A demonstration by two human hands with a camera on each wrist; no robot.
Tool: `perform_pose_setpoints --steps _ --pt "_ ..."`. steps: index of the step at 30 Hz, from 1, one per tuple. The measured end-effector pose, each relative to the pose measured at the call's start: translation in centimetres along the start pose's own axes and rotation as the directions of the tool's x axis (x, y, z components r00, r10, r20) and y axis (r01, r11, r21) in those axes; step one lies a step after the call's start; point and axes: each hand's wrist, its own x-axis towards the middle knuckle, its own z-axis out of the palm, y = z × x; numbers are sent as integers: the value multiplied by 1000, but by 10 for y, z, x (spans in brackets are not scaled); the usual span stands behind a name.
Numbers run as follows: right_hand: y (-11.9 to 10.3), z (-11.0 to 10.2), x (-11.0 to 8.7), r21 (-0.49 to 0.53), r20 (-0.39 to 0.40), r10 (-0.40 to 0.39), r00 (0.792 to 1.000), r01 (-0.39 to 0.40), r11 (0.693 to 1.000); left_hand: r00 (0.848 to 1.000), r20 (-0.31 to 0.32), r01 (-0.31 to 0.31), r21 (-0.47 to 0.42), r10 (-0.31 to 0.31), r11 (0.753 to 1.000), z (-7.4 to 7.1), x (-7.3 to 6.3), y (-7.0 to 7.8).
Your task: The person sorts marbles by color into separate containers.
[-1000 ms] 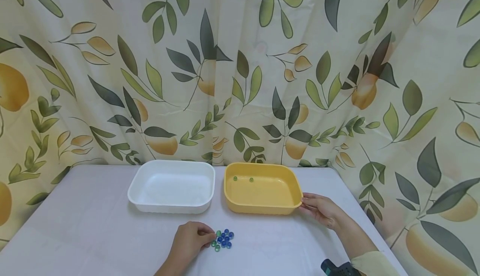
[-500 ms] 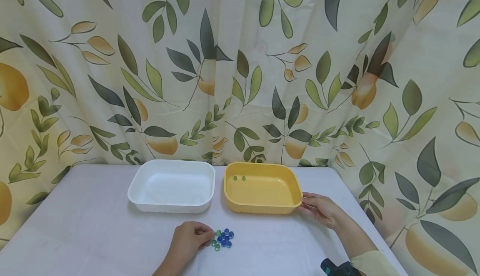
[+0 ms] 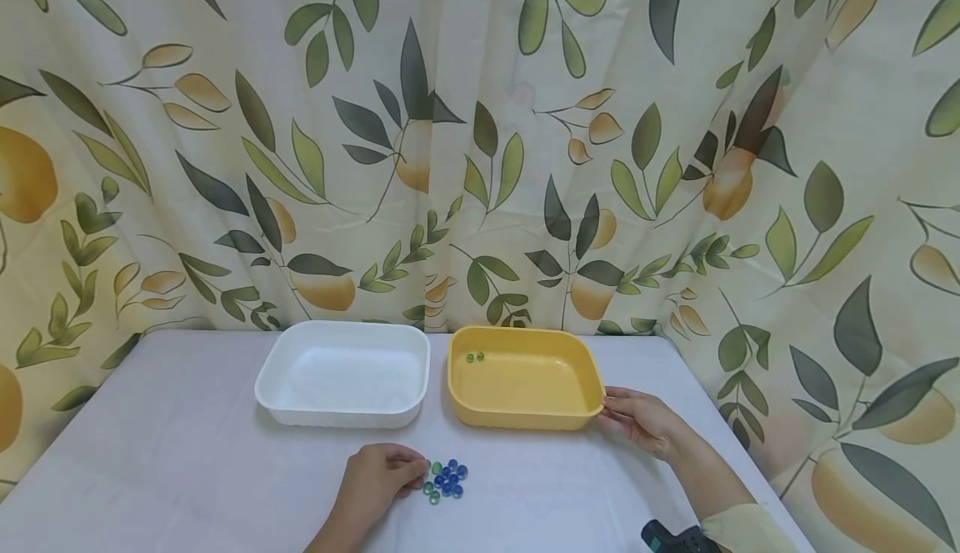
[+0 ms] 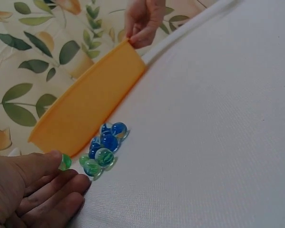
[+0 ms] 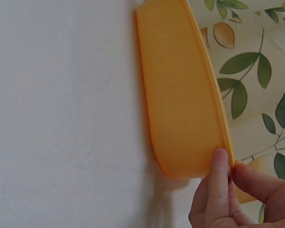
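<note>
At the left edge of a small cluster of marbles, my left hand [image 3: 378, 482] pinches a green marble [image 4: 65, 162] between thumb and fingers. Blue marbles [image 3: 453, 478] and green marbles [image 3: 434, 497] lie together on the white cloth just right of those fingertips. My right hand [image 3: 645, 421] grips the right end of the yellow tray [image 3: 525, 421], thumb and fingers on its rim in the right wrist view. Inside that tray, two green marbles [image 3: 480, 356] sit side by side near the back left corner.
A white tray [image 3: 341, 416] stands left of the yellow one, a narrow gap between them. Both rest on the white-covered table [image 3: 187, 453], with a leaf-patterned curtain [image 3: 480, 161] behind. A dark device [image 3: 678, 539] is by the right forearm.
One green marble in the yellow tray has rolled left, up to the other. My left hand has drawn slightly left from the cluster, a green marble at its fingertips. The right hand stays put.
</note>
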Motion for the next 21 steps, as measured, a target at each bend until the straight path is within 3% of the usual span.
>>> perform_pose_setpoints --steps 11,21 --pt "0 0 0 -5 -2 9 1000 -9 1000 999 -5 52 -25 -53 998 -3 5 8" --pt "0 2 0 -3 -23 0 1000 0 1000 991 59 129 -120 -123 984 -6 12 15"
